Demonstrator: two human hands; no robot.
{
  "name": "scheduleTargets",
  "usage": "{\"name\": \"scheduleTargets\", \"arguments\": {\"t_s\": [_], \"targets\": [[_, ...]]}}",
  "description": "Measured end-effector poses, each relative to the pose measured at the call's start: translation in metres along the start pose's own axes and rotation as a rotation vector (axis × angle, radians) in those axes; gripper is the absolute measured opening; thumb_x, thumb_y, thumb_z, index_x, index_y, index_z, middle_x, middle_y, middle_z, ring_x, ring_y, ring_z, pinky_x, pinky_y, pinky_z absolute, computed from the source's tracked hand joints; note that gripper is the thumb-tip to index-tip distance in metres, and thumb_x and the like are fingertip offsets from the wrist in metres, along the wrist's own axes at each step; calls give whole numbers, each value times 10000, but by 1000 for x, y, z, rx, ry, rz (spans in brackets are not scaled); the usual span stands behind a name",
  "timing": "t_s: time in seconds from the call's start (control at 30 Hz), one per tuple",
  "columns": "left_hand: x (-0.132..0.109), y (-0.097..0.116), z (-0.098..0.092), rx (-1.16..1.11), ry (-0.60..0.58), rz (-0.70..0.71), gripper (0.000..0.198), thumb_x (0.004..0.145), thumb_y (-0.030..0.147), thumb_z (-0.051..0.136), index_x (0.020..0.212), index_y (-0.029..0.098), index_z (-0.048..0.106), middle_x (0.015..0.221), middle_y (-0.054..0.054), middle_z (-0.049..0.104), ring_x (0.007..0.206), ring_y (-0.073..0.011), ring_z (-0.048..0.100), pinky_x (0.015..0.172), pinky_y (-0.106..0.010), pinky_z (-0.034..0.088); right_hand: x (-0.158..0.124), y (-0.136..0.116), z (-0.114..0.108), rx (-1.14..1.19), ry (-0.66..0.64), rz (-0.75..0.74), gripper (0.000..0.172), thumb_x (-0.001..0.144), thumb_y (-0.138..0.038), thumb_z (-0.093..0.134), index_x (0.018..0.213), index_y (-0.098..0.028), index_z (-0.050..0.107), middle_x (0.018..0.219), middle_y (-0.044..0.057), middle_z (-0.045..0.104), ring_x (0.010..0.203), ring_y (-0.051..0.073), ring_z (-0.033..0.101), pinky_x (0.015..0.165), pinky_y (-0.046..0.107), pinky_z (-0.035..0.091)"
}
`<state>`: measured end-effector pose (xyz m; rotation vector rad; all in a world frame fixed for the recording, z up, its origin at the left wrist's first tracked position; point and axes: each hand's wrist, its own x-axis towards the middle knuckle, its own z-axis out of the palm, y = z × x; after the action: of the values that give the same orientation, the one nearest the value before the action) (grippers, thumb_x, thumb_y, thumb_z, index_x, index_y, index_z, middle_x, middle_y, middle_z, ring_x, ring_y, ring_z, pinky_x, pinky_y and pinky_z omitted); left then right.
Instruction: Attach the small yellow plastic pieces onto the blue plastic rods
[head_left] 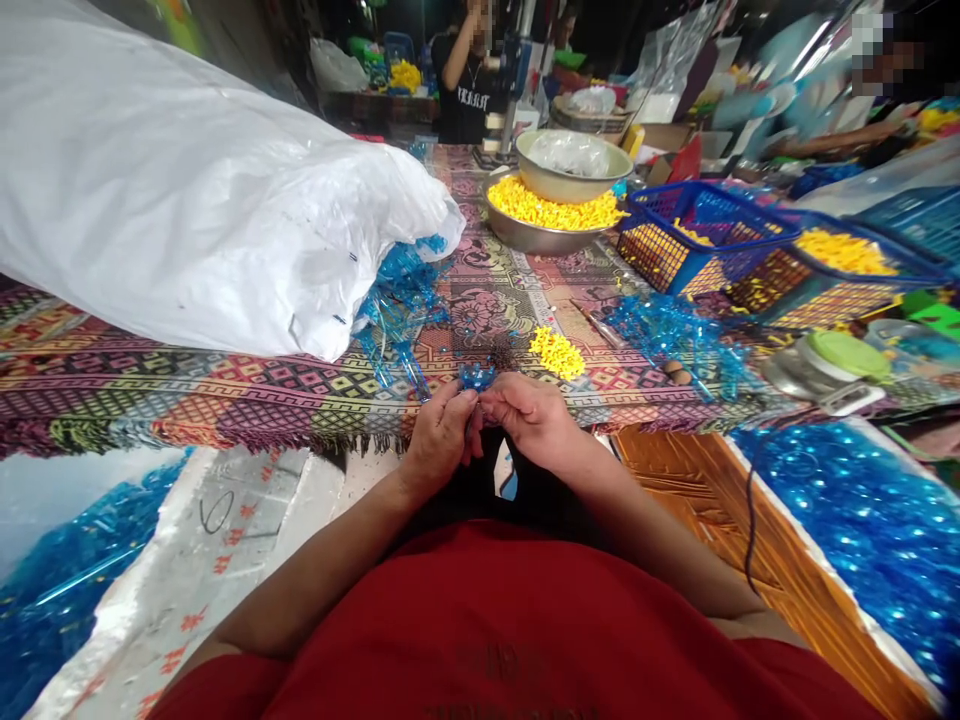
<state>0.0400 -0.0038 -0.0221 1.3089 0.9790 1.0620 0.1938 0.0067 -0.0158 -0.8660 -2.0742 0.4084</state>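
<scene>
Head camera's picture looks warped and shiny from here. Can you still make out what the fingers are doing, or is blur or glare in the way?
Head view: the left hand and right hand look reasonably sharp, but fingers hide part of the small blue piece. Wide-angle distortion bends the edge of the patterned tablecloth. The white plastic sack shows only a soft sheen, not harsh glare.

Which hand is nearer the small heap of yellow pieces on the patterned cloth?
Right. The right hand sits just below the heap of yellow pieces, on the person's side; the left hand, also at the blue plastic piece, lies further left.

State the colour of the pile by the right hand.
Yellow pile, best in the head view.
</scene>
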Motion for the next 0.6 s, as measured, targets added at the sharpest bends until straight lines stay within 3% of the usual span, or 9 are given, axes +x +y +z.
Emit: {"name": "scheduleTargets", "arguments": {"t_s": [0.13,0.23,0.3,0.4,0.5,0.6], "targets": [[0,-1,-4,-42,-46,2,246,907,360,374,780,184,491,463,41,533,352,-94,447,369,-200,326,2,-9,4,65,-14,14,218,943,-228,434,790,-188,584,700,16,597,675,127,561,652,265,451],[1,-4,-11,-118,-126,-20,285,902,424,414,780,176,485,498,21,566,365,-94,468,373,-199,325,-2,-1,-4,83,9,13,178,922,-234,485,796,-194,604,715,11,615,677,121,578,646,260,466],[1,-6,-16,-166,-126,-28,292,884,439,461,767,173,479,498,17,570,352,-90,459,353,-194,302,-12,20,-23,14,91,44,114,890,-250,546,824,-200,624,771,19,644,718,132,603,665,270,481],[0,-8,-19,-208,-106,-20,264,868,413,502,755,176,479,502,23,562,352,-88,460,338,-188,291,-38,69,-65,-283,339,189,127,876,-298,560,841,-211,646,769,40,649,727,158,602,664,292,477],[-4,-6,-16,-204,-157,-16,234,859,380,512,747,176,497,519,23,565,372,-84,463,360,-188,317,-66,113,-102,-449,347,203,183,868,-318,563,736,-225,650,672,56,611,698,187,562,651,327,448],[-9,-3,-14,-160,-184,2,218,833,357,543,720,172,523,530,20,566,409,-77,463,408,-189,347,-78,129,-113,-578,253,177,176,862,-282,569,709,-248,649,672,55,600,739,213,556,691,362,449]]}}
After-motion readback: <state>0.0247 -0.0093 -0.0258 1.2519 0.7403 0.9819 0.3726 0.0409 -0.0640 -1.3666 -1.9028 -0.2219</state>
